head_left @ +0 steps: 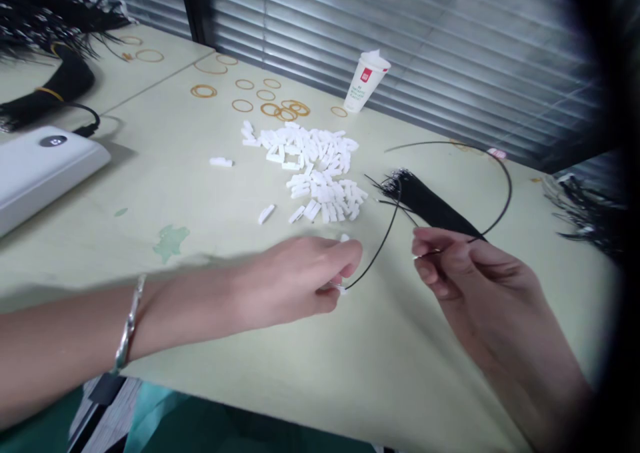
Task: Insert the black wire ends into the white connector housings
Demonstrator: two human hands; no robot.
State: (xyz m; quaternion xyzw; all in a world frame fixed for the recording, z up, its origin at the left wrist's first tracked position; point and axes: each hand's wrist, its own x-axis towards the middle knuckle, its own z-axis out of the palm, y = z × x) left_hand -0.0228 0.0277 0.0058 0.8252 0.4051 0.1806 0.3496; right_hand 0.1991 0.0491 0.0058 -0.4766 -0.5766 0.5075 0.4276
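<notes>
My left hand point(320, 273) is closed in a pinch over the table, with the edge of a small white plastic piece point(343, 290) showing at its fingertips. From there a thin black wire point(379, 250) arcs up and right toward the bundle; its far end is hard to trace. On the right, my right hand point(465, 266) pinches another black wire point(510, 190), whose shiny tip pokes out past the fingers. That wire loops behind the hand and back to the left. A bundle of black wires point(435, 203) lies just beyond my right hand.
Many small white plastic pieces point(325, 150) are heaped mid-table. Behind them lie several rubber bands point(270, 110) and a leaning paper cup point(367, 83). A white power bank point(50, 173) and a banded black wire bundle point(70, 80) are left; more wires point(585, 213) lie far right.
</notes>
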